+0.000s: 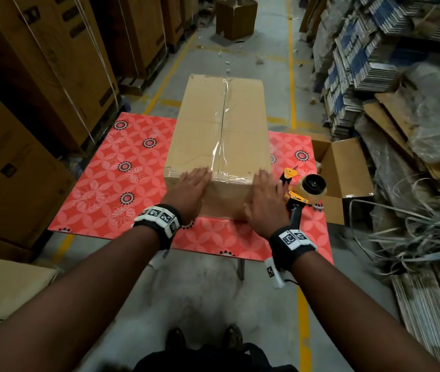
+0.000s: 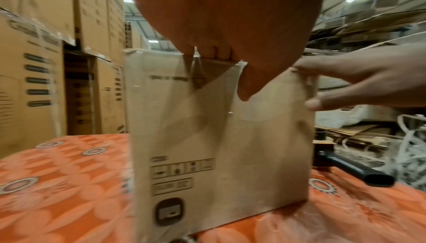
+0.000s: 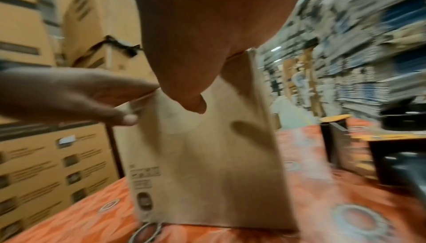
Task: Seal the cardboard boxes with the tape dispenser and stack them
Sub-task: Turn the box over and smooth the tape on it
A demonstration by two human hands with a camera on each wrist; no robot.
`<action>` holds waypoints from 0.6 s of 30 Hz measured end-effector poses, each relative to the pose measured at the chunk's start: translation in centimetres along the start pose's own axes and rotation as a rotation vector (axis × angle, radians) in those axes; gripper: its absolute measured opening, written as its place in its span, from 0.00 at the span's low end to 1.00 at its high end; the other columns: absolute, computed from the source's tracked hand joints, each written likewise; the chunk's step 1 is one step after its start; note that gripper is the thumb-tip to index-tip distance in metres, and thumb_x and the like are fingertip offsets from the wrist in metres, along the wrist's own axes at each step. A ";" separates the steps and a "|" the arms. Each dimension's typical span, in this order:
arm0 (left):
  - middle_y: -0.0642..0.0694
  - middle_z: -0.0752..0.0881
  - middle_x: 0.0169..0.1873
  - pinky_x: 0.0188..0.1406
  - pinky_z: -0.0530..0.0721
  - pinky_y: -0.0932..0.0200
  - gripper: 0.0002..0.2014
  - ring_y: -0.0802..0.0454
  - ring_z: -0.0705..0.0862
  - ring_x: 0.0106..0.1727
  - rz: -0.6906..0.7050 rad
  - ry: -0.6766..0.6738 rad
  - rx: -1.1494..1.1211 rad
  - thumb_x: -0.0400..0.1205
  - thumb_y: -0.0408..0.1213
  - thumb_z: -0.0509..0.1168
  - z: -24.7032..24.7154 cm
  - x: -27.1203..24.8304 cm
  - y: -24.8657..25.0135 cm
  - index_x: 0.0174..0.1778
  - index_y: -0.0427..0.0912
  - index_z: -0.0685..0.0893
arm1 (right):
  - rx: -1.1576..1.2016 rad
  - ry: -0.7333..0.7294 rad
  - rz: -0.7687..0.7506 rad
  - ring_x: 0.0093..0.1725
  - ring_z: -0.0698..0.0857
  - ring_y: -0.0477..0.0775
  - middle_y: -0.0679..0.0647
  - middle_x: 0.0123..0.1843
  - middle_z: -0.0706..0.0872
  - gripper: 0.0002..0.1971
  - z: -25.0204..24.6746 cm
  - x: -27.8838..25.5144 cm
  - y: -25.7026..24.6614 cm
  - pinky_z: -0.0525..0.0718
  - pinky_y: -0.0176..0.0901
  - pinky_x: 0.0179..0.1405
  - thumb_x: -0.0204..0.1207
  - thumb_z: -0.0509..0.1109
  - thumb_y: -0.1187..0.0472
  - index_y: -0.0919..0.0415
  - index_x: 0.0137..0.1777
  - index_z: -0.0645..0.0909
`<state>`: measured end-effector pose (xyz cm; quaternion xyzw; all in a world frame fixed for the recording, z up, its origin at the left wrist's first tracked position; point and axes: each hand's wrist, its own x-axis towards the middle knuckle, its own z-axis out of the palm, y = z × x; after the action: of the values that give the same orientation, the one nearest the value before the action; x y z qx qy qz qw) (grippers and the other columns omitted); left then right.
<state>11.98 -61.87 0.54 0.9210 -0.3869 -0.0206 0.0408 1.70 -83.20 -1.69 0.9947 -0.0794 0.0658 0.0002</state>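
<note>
Head view. One cardboard box (image 1: 218, 135) stands at frame centre on the counter (image 1: 100, 183), which wears a red flowered cover. Clear tape runs along the box's top seam and across its near top edge. Left hand (image 1: 190, 190) and right hand (image 1: 263, 200) both lie over the near top edge, fingers straight and together, flat on the cardboard; nothing is pinched. One tape dispenser (image 1: 300, 193), yellow and black with one roll, lies on the counter just right of the right hand, untouched. One open box (image 1: 344, 173) sits beyond the counter's right edge. One more box (image 1: 236, 17) stands on the floor at top centre. Tall cartons (image 1: 39, 76) line the left of the frame; their print is not legible. No brand is readable anywhere.

Left wrist view. Blurred. The near box face (image 2: 221, 137) fills the centre. Lower left of that face: one row of four handling pictograms, a framed text block below it, one dark rounded symbol lowest; no wording legible. The left hand's fingers (image 2: 221, 51) lie over the top edge. The dispenser's black handle (image 2: 352, 166) shows at right.

Right wrist view. Heavier blur. Same box face, with the printed marks at lower left unreadable. The right thumb (image 3: 193, 101) points down the face.
</note>
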 end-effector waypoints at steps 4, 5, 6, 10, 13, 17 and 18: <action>0.38 0.47 0.85 0.84 0.45 0.46 0.38 0.41 0.47 0.85 -0.139 -0.031 0.039 0.84 0.38 0.60 -0.9 -0.9 -1.9 0.85 0.38 0.45 | 0.030 0.005 0.073 0.85 0.58 0.70 0.70 0.86 0.58 0.44 0.1 -1.1 2.5 0.57 0.72 0.82 0.75 0.68 0.49 0.72 0.85 0.54; 0.36 0.46 0.85 0.85 0.45 0.45 0.39 0.40 0.47 0.85 -0.139 -0.049 0.056 0.84 0.40 0.60 -1.0 -0.6 -1.3 0.85 0.37 0.44 | 0.037 0.009 0.063 0.85 0.57 0.70 0.71 0.86 0.58 0.45 -0.2 -1.2 2.5 0.57 0.72 0.82 0.75 0.68 0.50 0.73 0.84 0.54; 0.36 0.45 0.85 0.85 0.46 0.44 0.40 0.39 0.47 0.85 -0.109 -0.058 0.063 0.84 0.42 0.61 -1.0 -0.1 -0.3 0.85 0.37 0.44 | 0.052 0.023 0.041 0.86 0.56 0.70 0.71 0.86 0.57 0.44 -0.6 -1.0 2.1 0.57 0.71 0.83 0.75 0.68 0.50 0.73 0.84 0.55; 0.36 0.47 0.85 0.84 0.49 0.44 0.39 0.40 0.48 0.85 0.101 -0.082 0.117 0.83 0.40 0.59 -0.4 2.5 5.1 0.85 0.35 0.45 | 0.140 0.002 -0.095 0.87 0.53 0.65 0.66 0.88 0.55 0.42 -1.2 -0.1 -0.1 0.53 0.65 0.85 0.76 0.67 0.53 0.69 0.86 0.54; 0.38 0.50 0.85 0.84 0.51 0.46 0.38 0.41 0.50 0.85 0.076 -0.049 0.131 0.82 0.38 0.59 0.1 3.2 6.5 0.85 0.36 0.46 | 0.083 -0.035 -0.095 0.88 0.53 0.64 0.64 0.88 0.55 0.41 -0.4 -0.2 0.3 0.56 0.65 0.85 0.75 0.65 0.55 0.67 0.86 0.54; 0.40 0.51 0.85 0.85 0.50 0.47 0.38 0.42 0.52 0.85 -0.014 0.011 0.043 0.81 0.33 0.62 0.6 1.7 3.8 0.85 0.41 0.49 | 0.012 -0.018 -0.051 0.87 0.55 0.66 0.65 0.88 0.55 0.45 0.0 -1.0 2.0 0.55 0.68 0.83 0.71 0.69 0.54 0.68 0.86 0.55; 0.40 0.51 0.85 0.84 0.49 0.47 0.38 0.42 0.52 0.85 -0.058 0.027 0.033 0.81 0.31 0.62 0.6 1.1 2.7 0.85 0.40 0.49 | -0.005 -0.017 -0.039 0.87 0.55 0.67 0.66 0.88 0.55 0.45 -0.1 -1.1 2.0 0.53 0.69 0.83 0.72 0.70 0.53 0.68 0.86 0.55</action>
<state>10.80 -64.52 0.22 0.9326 -0.3597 -0.0032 0.0303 0.24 -85.03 -1.80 0.9966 -0.0599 0.0569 0.0031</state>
